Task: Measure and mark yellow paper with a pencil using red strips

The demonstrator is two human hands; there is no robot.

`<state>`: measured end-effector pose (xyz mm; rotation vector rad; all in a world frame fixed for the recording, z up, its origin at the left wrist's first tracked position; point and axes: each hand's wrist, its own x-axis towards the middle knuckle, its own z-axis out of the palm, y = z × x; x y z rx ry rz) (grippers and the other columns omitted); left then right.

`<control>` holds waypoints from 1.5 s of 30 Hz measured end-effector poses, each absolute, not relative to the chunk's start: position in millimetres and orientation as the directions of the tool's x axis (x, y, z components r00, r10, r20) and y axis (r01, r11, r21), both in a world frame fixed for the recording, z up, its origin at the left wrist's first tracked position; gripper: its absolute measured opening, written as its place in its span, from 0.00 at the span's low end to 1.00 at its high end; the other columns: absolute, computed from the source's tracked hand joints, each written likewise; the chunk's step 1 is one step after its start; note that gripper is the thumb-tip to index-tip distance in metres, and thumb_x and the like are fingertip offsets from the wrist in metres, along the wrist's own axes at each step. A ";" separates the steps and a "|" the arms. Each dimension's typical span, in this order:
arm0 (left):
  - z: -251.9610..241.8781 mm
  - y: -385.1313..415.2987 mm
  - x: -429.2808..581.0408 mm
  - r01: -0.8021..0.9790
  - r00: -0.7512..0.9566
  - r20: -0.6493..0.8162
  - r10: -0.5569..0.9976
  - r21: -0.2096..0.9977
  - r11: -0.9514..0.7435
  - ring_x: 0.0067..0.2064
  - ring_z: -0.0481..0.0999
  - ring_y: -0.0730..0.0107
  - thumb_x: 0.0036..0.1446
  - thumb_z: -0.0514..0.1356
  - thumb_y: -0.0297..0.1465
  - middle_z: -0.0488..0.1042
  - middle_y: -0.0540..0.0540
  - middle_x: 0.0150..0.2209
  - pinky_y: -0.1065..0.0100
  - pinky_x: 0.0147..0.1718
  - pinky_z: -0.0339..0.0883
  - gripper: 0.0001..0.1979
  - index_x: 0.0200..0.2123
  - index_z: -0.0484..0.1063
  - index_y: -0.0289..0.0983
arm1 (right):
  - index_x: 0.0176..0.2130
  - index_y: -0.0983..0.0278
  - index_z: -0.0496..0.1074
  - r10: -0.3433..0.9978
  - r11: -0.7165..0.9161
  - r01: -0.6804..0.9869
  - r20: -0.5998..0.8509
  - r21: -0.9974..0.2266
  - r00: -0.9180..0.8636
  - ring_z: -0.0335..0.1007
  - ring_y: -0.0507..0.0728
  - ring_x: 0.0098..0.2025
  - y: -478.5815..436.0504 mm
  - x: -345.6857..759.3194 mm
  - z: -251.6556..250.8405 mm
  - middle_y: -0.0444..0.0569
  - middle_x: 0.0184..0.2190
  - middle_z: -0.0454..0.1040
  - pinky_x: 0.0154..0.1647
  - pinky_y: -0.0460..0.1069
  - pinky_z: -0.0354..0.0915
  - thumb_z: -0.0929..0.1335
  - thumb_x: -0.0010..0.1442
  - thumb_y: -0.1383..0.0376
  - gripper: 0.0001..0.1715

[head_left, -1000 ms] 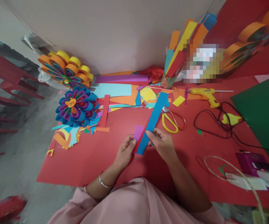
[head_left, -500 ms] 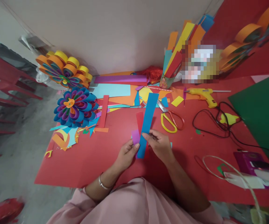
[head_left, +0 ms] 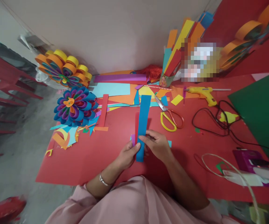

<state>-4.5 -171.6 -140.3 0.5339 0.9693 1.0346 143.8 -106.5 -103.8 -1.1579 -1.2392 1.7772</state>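
Observation:
Both hands pinch a stack of paper strips near the lower end. The long blue strip [head_left: 143, 118] lies on top and points away from me; a red strip [head_left: 136, 124] shows along its left edge and a bit of purple paper [head_left: 133, 139] peeks out by my left thumb. My left hand [head_left: 126, 154] grips from the left, fingers closed on the strips. My right hand [head_left: 156, 143] grips from the right, thumb and fingers pressed on the blue strip. The red table sheet [head_left: 83, 158] lies below.
Yellow-handled scissors [head_left: 169, 118] lie just right of the strips. A yellow glue gun [head_left: 203, 93] with a black cord [head_left: 220, 124] sits further right, beside a green sheet [head_left: 262, 109]. Two paper flowers [head_left: 75, 107] and loose scraps lie left; a cup of strips [head_left: 169, 73] stands behind.
The blue strip has swung from leaning right to pointing almost straight away from me. The red and purple pieces have slid mostly under it. Both hands shifted slightly left.

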 end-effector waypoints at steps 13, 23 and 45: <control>-105.5 -139.7 1.4 -0.286 0.247 -0.285 0.926 0.892 0.351 0.33 0.81 0.64 0.60 0.68 0.50 0.81 0.40 0.33 0.64 0.37 0.74 0.25 0.41 0.79 0.31 | 0.50 0.61 0.78 0.993 0.009 0.124 -0.005 -0.992 -0.117 0.65 0.51 0.27 -106.9 181.3 -88.3 0.45 0.32 0.76 0.26 0.46 0.64 0.73 0.61 0.46 0.26; -117.9 -145.2 16.9 -0.068 0.422 -0.209 0.882 0.963 0.261 0.35 0.73 0.70 0.65 0.61 0.53 0.75 0.45 0.32 0.68 0.38 0.67 0.26 0.34 0.73 0.33 | 0.22 0.62 0.66 0.994 0.024 0.238 -0.002 -0.971 -0.108 0.58 0.49 0.22 -127.7 197.6 -84.8 0.39 0.18 0.62 0.23 0.44 0.58 0.71 0.63 0.52 0.25; -115.8 -141.8 17.6 -0.094 0.463 -0.238 0.853 0.944 0.315 0.33 0.74 0.69 0.62 0.62 0.57 0.74 0.45 0.30 0.67 0.36 0.68 0.28 0.33 0.73 0.34 | 0.27 0.60 0.72 0.982 -0.177 -0.052 -0.173 -0.983 -0.079 0.67 0.53 0.21 -114.2 187.5 -70.6 0.44 0.20 0.73 0.20 0.48 0.66 0.77 0.56 0.47 0.23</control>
